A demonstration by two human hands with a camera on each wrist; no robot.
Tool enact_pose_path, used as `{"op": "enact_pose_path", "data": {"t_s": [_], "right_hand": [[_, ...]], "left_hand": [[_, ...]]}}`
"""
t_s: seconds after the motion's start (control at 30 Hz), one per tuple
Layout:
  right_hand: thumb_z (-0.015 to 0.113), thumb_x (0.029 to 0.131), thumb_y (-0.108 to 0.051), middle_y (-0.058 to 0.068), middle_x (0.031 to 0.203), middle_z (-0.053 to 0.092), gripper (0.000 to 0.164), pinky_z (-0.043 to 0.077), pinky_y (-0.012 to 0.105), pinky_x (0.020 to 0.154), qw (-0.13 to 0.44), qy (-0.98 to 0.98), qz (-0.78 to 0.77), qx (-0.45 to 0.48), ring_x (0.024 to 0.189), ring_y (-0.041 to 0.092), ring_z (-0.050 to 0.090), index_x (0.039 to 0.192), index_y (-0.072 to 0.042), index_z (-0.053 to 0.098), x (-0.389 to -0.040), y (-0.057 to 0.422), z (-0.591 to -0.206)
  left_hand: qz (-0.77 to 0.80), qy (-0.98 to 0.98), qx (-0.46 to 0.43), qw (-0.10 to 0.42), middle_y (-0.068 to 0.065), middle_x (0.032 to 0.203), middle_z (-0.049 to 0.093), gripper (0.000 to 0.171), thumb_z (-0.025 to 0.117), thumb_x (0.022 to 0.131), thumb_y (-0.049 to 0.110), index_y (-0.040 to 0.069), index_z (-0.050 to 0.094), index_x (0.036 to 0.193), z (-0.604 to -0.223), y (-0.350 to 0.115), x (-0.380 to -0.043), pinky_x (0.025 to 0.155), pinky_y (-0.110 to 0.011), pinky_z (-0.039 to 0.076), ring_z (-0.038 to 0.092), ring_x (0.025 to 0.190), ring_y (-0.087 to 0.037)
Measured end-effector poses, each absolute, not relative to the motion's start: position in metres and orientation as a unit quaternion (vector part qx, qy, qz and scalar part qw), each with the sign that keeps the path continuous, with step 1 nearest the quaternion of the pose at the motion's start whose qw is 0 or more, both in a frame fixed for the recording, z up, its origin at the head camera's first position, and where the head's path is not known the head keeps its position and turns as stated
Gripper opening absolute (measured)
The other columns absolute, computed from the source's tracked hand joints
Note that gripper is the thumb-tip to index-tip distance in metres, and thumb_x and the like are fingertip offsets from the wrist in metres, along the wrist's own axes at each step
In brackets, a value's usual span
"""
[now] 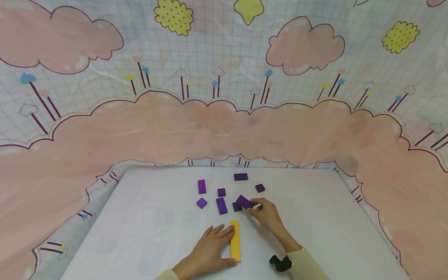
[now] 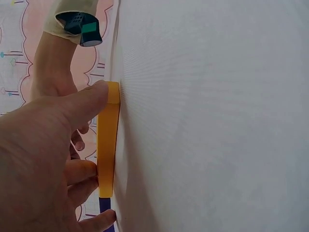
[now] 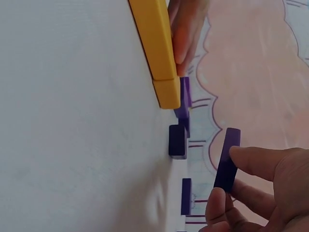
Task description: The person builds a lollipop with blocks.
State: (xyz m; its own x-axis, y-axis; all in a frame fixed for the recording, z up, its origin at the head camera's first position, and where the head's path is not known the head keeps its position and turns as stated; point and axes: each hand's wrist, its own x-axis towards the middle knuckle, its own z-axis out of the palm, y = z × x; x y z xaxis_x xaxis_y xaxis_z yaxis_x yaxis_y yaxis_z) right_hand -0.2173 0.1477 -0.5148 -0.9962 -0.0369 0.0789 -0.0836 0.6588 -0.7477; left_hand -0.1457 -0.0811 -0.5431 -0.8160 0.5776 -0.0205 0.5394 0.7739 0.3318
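One purple block (image 1: pixel 245 202) is clamped between the thumb and fingers of my right hand (image 1: pixel 267 214), raised above the white tabletop (image 1: pixel 140 225), as I see from the right wrist view. My left hand (image 1: pixel 212 247) rests with fingers loosely apart against a yellow bar (image 1: pixel 235 247), thumb at its near end. The held piece is dark, plain and oblong; the bar, long and straight-edged, lies lengthwise from the camera. Seven more purple blocks (image 1: pixel 221 206), square and oblong, sit scattered beyond it.

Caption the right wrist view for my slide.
Right hand pinching a purple block above the white table, the left hand at the yellow bar, more purple blocks nearby.
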Motion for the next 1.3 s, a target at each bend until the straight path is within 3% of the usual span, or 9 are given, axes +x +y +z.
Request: {"op": "enact_pose_path", "data": {"t_s": [0.87, 1.3], "right_hand": [[0.072, 0.087, -0.013, 0.009, 0.111, 0.068, 0.030, 0.046, 0.021, 0.066, 0.001, -0.910, 0.409, 0.073, 0.082, 0.013, 0.056, 0.117, -0.007, 0.069, -0.199, 0.140, -0.526], [0.073, 0.085, -0.010, 0.009, 0.100, 0.069, 0.029, 0.046, 0.020, 0.064, 0.005, -0.908, 0.411, 0.084, 0.077, 0.012, 0.055, 0.114, -0.006, 0.070, -0.198, 0.137, -0.531]], "left_hand": [[0.169, 0.940, 0.288, 0.066, 0.010, 0.157, 0.038, 0.085, 0.061, 0.080, 0.072, 0.024, 0.045, 0.148, -0.543, -0.080, -0.142, 0.117, -0.060, 0.027, 0.038, 0.144, -0.029], [0.165, 0.940, 0.295, 0.049, 0.009, 0.156, 0.040, 0.084, 0.062, 0.080, 0.071, 0.022, 0.046, 0.147, -0.543, -0.080, -0.144, 0.116, -0.059, 0.029, 0.039, 0.143, -0.029]]}}
